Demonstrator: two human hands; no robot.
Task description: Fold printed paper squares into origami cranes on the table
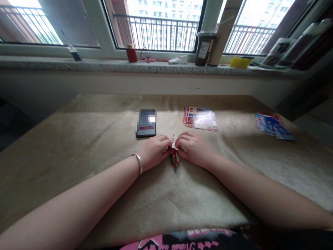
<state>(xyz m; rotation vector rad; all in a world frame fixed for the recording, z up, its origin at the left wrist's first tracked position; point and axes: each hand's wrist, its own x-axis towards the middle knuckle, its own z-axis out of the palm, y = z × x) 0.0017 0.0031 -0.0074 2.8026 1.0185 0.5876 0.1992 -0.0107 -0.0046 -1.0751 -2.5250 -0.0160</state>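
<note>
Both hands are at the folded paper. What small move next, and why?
Probably a firmer pinch with the left hand and right hand where they meet the folded paper: their fingers flank its white part from both sides, while the pointed, colored end toward the person looks unheld.

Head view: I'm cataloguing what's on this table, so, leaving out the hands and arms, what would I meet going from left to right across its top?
Phone → folded printed paper → stack of printed sheets → blue printed sheets.
</note>
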